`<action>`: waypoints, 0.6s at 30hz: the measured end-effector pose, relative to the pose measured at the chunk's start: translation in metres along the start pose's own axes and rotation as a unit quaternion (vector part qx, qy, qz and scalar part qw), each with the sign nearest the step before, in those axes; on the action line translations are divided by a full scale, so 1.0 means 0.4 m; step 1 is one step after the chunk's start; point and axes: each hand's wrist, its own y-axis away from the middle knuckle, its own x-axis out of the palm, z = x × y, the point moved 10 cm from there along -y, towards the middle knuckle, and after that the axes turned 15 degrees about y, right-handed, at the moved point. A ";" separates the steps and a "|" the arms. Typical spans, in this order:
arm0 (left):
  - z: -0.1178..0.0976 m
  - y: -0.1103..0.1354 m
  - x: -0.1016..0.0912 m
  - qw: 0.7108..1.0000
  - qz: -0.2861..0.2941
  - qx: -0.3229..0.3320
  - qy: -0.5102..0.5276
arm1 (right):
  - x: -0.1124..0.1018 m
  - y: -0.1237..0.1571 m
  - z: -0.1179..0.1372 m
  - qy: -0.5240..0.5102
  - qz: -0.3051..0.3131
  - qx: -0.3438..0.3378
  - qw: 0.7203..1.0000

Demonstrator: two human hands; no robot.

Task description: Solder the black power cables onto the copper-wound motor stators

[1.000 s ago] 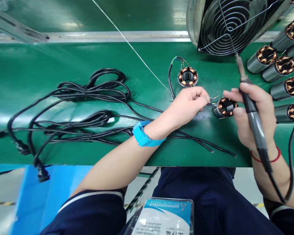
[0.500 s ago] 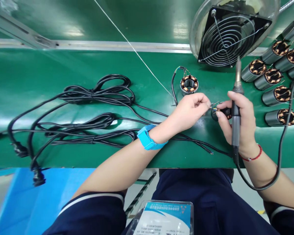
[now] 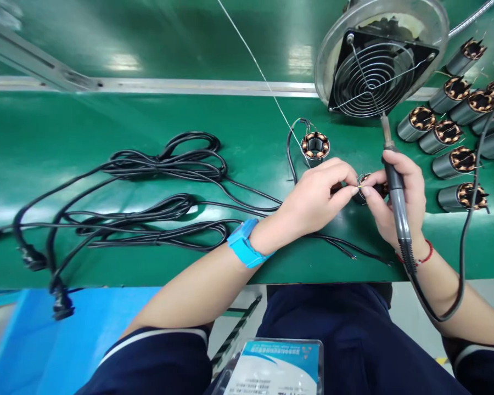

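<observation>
Copper-wound motor coil (image 3: 374, 186) lying on the green bench (image 3: 107, 120), just in front of a second coil (image 3: 315, 147) and half hidden by both hands. Left hand (image 3: 313, 197): thumb and forefinger pinched together on the fine wire ends (image 3: 356, 189) at the coil's rim. Right hand (image 3: 399, 208): rear fingers wrapped around the soldering iron (image 3: 395, 181), thumb and forefinger meeting the same wire ends. The iron's tip points up and away, near the fan (image 3: 374, 68). Likely hazards: with the iron parked in the working hand, a turn of the wrist could swing the hot tip against fingers or the thin solder wire (image 3: 263, 77). The iron's cord (image 3: 462, 258) could drag across the row of coils (image 3: 453, 159) at right. Fine strands may also slip from the pinch.
</observation>
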 end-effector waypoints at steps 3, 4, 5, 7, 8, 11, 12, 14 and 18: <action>0.013 0.000 -0.005 1.000 -0.013 -0.023 -0.005 | 0.002 0.004 -0.003 0.014 0.016 -0.003 1.000; 0.026 0.000 -0.010 0.999 -0.024 -0.042 0.005 | 0.003 0.005 -0.004 0.024 0.023 -0.006 0.999; 0.040 0.000 -0.014 0.997 -0.035 -0.060 0.018 | 0.004 0.006 -0.004 0.037 0.030 -0.011 0.999; 0.063 0.001 -0.019 0.994 -0.049 -0.085 0.038 | 0.009 0.005 -0.002 0.065 0.050 -0.021 0.996; 0.070 0.000 -0.020 0.993 -0.053 -0.092 0.042 | 0.015 0.004 0.000 0.080 0.061 -0.024 0.995; 0.084 -0.002 -0.021 0.990 -0.057 -0.113 0.053 | 0.023 -0.005 0.002 0.115 0.067 -0.015 0.991; 0.087 -0.003 -0.021 0.989 -0.058 -0.123 0.061 | 0.022 -0.008 0.002 0.125 0.059 -0.008 0.990; 0.093 -0.003 -0.020 0.984 -0.059 -0.145 0.078 | 0.020 -0.011 0.001 0.141 0.043 0.002 0.989; 0.101 0.000 -0.018 0.977 -0.065 -0.178 0.100 | 0.013 -0.005 0.005 0.141 0.032 -0.011 0.989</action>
